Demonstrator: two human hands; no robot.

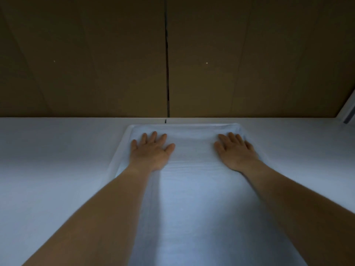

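A pale blue-white cloth, folded into a long strip, lies on a white surface and runs from the bottom of the view to near the far edge. My left hand lies flat on its far left part, fingers straight and spread. My right hand lies flat on its far right part, fingers straight and pointing away from me. Both bare forearms reach in from the lower corners.
Behind the surface stands a brown wall of two panels with a dark vertical gap between them. A pale frame edge shows at the far right. The scene is dim.
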